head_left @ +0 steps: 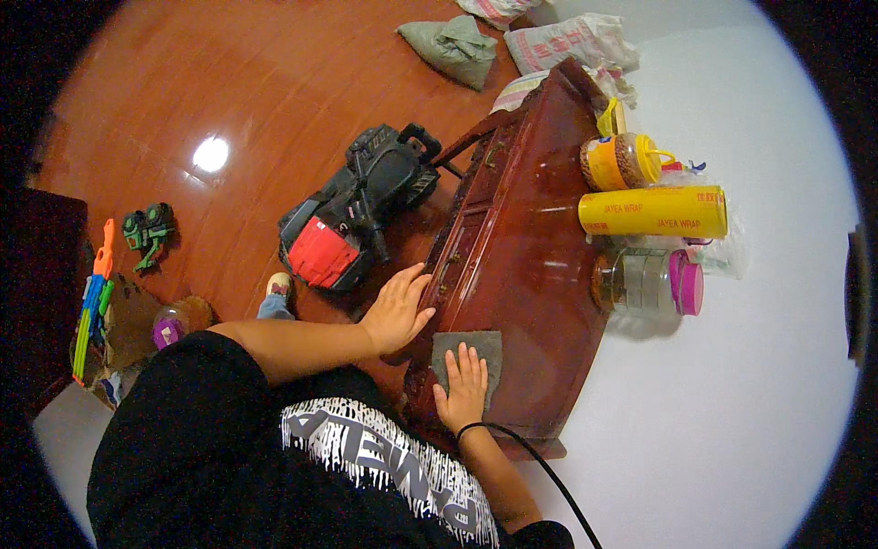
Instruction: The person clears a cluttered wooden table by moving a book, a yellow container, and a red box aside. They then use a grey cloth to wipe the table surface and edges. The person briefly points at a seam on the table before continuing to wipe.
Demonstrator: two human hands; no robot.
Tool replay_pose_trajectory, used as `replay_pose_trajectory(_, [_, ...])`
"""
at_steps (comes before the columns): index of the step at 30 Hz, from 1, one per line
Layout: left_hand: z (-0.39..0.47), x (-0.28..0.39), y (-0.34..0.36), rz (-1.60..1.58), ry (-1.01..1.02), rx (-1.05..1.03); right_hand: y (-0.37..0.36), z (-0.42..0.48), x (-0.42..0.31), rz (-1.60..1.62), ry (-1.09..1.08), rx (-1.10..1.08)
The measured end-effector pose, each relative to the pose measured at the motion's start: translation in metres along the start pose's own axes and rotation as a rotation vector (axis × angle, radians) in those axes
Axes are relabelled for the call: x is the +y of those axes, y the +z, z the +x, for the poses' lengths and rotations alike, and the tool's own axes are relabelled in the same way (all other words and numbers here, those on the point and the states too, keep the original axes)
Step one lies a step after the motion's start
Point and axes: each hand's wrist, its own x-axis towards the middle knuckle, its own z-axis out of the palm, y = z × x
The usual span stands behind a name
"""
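My right hand [465, 388] lies flat, palm down, on a grey cloth [485, 343] spread on a dark red wooden cabinet top [528, 302]. Its fingers are straight and slightly apart. A black cord [535, 453] crosses that wrist. My left hand [398, 309] rests at the cabinet's front edge, beside the carved drawer fronts [456, 264], fingers extended and nothing seen in it. Along the wall side of the top stand a clear plastic jar with a pink lid [638, 281], a yellow cling-wrap box [651, 211] and a yellow-lidded jar [614, 161] of brown contents.
A black and red ride-on toy [357, 206] stands on the wooden floor [226, 89] before the cabinet. Several sacks [453, 51] lie beyond its far end. A green toy [147, 233] and a toy blaster [96, 302] are at left. A white wall [720, 384] borders the cabinet.
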Motion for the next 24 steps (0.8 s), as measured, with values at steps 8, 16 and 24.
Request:
replay_pose_trajectory(8, [0.003,-0.019,-0.013,0.041,-0.025,-0.031,-0.003,0.056,0.036,-0.02,0.269,0.241])
replay_pose_trajectory(16, [0.004,-0.025,-0.033,0.024,-0.022,-0.08,-0.014,0.107,0.102,-0.085,0.523,0.338])
replay_pose_trajectory(24, [0.006,-0.037,-0.069,0.133,-0.006,-0.048,-0.018,0.105,0.124,-0.132,0.903,0.259])
